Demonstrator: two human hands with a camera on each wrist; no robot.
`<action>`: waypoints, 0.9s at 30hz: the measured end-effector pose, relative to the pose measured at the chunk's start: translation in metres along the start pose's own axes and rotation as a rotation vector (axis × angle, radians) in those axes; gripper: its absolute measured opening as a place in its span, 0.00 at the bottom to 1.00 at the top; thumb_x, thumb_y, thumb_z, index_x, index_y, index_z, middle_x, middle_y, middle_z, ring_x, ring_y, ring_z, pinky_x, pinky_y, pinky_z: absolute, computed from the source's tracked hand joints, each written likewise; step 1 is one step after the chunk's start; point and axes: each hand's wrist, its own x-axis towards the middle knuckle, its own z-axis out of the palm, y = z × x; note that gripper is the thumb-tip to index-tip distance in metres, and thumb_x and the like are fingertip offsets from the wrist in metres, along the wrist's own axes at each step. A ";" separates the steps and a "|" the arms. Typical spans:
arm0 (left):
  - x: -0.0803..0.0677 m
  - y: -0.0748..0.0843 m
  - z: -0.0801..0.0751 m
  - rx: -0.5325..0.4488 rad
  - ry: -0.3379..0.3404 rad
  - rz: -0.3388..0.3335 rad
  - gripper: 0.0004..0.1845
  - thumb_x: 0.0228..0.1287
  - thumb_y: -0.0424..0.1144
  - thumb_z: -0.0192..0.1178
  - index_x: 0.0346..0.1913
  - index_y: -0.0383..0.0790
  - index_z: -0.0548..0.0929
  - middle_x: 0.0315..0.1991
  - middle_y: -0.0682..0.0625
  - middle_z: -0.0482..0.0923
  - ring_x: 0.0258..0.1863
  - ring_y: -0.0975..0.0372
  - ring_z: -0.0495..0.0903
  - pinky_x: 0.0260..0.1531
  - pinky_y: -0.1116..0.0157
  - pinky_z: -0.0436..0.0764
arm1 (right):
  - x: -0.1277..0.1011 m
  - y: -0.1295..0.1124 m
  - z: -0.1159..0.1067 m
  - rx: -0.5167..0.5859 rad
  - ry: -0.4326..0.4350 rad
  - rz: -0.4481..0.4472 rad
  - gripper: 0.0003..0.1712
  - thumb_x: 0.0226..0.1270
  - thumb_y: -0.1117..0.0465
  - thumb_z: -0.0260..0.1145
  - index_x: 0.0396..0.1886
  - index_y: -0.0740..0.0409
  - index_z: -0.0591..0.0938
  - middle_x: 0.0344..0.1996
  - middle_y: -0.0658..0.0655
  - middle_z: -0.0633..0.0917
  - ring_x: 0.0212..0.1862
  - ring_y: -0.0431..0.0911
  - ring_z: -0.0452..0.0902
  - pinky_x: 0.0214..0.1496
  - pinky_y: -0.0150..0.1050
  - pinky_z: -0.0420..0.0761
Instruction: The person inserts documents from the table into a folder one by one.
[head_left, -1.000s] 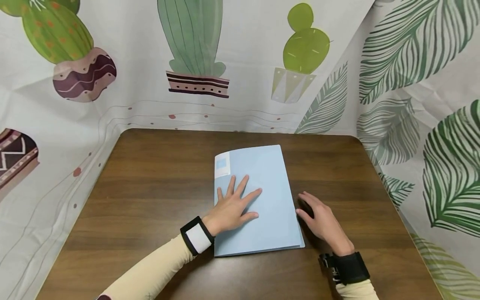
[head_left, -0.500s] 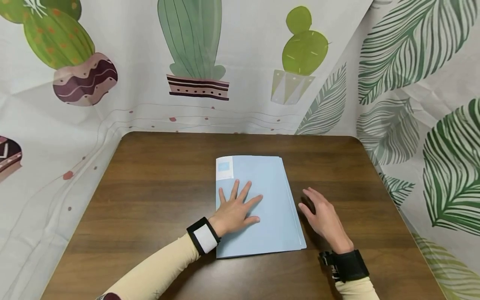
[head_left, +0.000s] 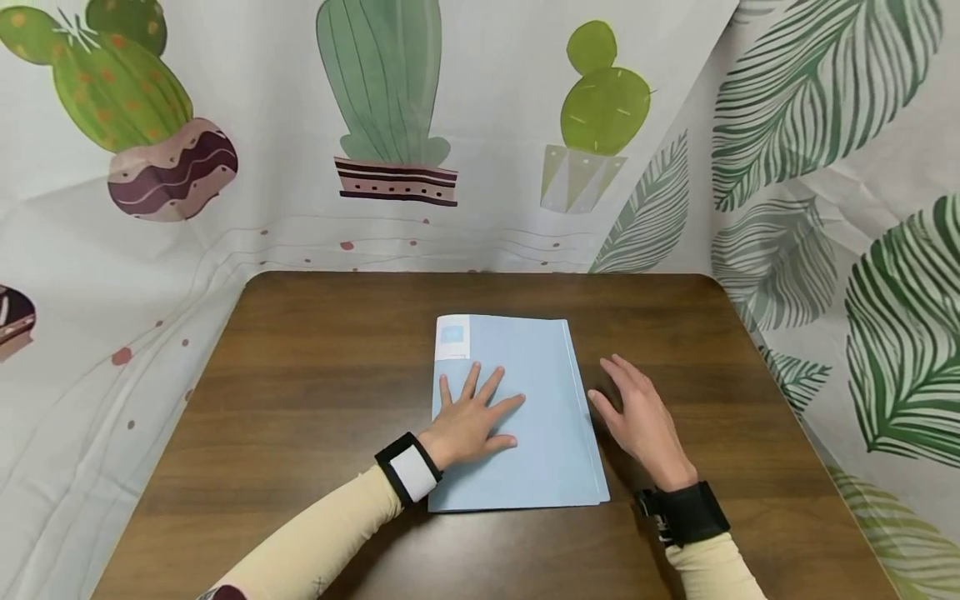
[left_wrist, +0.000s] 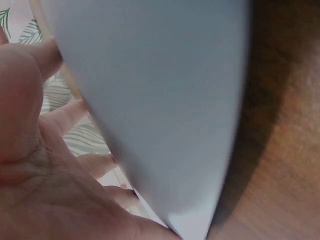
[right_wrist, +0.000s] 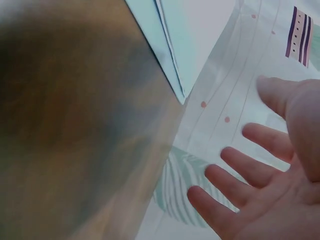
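Note:
A light blue folder lies closed on the wooden table, with a white label at its top left corner. My left hand rests on its cover with fingers spread and straight. In the left wrist view the fingertips touch the blue surface. My right hand is just beyond the folder's right edge, with its fingers loosely extended and nothing in them. The right wrist view shows that hand apart from the folder's corner, where two layers show along the edge.
The brown wooden table has rounded far corners. Behind it hangs a white cloth printed with cacti, and leaf-patterned cloth covers the right side. Black straps go round both wrists.
The folder's raised cover has settled flatter. My left hand stays spread on it, while the right hand has shifted slightly up along the right edge. The camera view has tilted a little.

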 end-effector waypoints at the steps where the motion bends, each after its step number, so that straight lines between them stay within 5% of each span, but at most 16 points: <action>1: 0.001 -0.001 0.000 -0.006 0.002 0.000 0.34 0.71 0.61 0.60 0.77 0.57 0.70 0.82 0.40 0.50 0.79 0.34 0.43 0.61 0.20 0.46 | 0.006 -0.001 0.001 -0.018 0.021 -0.015 0.34 0.73 0.54 0.69 0.73 0.63 0.72 0.73 0.69 0.69 0.72 0.66 0.65 0.65 0.67 0.69; 6: 0.005 -0.004 0.000 -0.027 0.002 -0.013 0.34 0.71 0.61 0.60 0.76 0.58 0.70 0.82 0.42 0.50 0.80 0.35 0.42 0.62 0.21 0.45 | 0.041 -0.007 0.010 -0.101 0.095 -0.086 0.43 0.67 0.45 0.73 0.75 0.57 0.70 0.76 0.68 0.65 0.76 0.67 0.59 0.69 0.69 0.64; 13: 0.012 -0.006 0.005 -0.019 -0.015 -0.016 0.34 0.71 0.63 0.59 0.77 0.59 0.70 0.83 0.43 0.49 0.80 0.36 0.41 0.62 0.21 0.46 | 0.075 -0.013 0.030 -0.183 0.073 -0.099 0.54 0.64 0.32 0.68 0.82 0.49 0.60 0.82 0.64 0.52 0.82 0.64 0.40 0.75 0.70 0.48; 21: 0.016 -0.006 0.003 -0.027 -0.013 -0.021 0.35 0.71 0.64 0.58 0.77 0.60 0.68 0.83 0.43 0.47 0.80 0.36 0.40 0.62 0.21 0.44 | 0.093 -0.011 0.052 -0.217 0.031 -0.074 0.56 0.67 0.28 0.61 0.85 0.44 0.50 0.84 0.58 0.43 0.83 0.57 0.29 0.78 0.66 0.40; 27: 0.015 -0.005 0.001 -0.040 0.011 -0.016 0.35 0.71 0.63 0.59 0.77 0.58 0.69 0.83 0.42 0.48 0.80 0.35 0.41 0.61 0.20 0.44 | 0.094 -0.008 0.064 -0.242 0.026 -0.064 0.56 0.67 0.27 0.59 0.85 0.47 0.51 0.84 0.59 0.46 0.83 0.56 0.30 0.78 0.66 0.40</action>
